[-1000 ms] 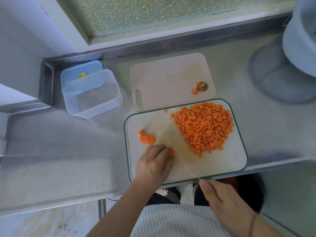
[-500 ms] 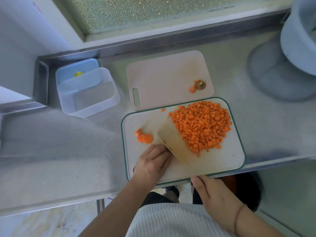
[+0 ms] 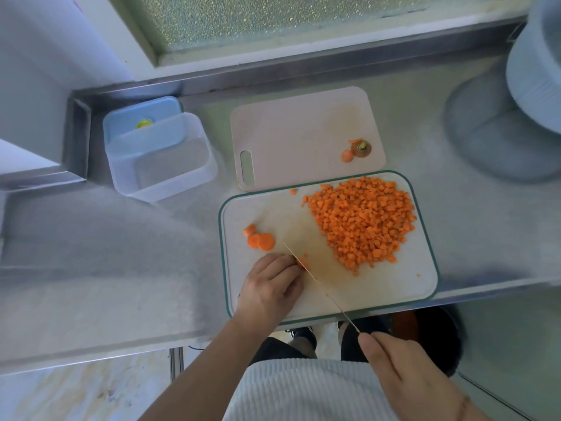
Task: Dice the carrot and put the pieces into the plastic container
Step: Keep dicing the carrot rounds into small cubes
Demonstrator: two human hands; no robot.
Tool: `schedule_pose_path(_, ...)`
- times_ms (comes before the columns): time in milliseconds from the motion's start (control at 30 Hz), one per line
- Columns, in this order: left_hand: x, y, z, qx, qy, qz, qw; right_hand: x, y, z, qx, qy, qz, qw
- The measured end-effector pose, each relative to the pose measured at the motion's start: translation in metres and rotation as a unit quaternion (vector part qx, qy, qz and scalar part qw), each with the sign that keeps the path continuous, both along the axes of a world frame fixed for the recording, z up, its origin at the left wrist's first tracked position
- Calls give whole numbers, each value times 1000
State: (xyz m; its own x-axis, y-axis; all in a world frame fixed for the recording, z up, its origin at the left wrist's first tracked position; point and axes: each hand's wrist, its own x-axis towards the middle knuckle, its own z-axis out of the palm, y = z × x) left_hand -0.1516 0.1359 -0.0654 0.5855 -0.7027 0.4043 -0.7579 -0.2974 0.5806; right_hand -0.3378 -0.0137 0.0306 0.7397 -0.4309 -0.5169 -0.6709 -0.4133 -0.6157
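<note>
A small carrot piece (image 3: 303,262) is pinned under the curled left hand (image 3: 271,284) on the cutting board (image 3: 379,287), while a knife (image 3: 315,279) is gripped by the right hand (image 3: 403,372).

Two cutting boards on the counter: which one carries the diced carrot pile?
The green-rimmed board nearest the person, where the pile lies. The plain handled board behind it holds only the carrot's cut-off ends.

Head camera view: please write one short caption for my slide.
Left hand steadies a carrot piece while the right hand slices it with a knife beside the diced pile.
</note>
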Motion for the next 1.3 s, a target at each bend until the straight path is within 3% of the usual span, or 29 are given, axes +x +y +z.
schedule_pose_path(133,0,0,-1,-6,2,3,1000,11,-1,-5,52,9,54,997)
schedule_pose_path(433,-2,1,0,-19,-3,18,1000,23,4,-9,89,-38,36,995)
schedule_pose_path(667,-2,-1,-4,-16,-21,46,999,9,8,-6,58,13,39,997)
schedule_pose_path(867,-2,2,-1,-17,-19,51,998,30,14,-15,78,-40,22,996)
schedule_pose_path(1300,-1,4,1,-7,-21,64,998,14,15,-4,82,6,25,996)
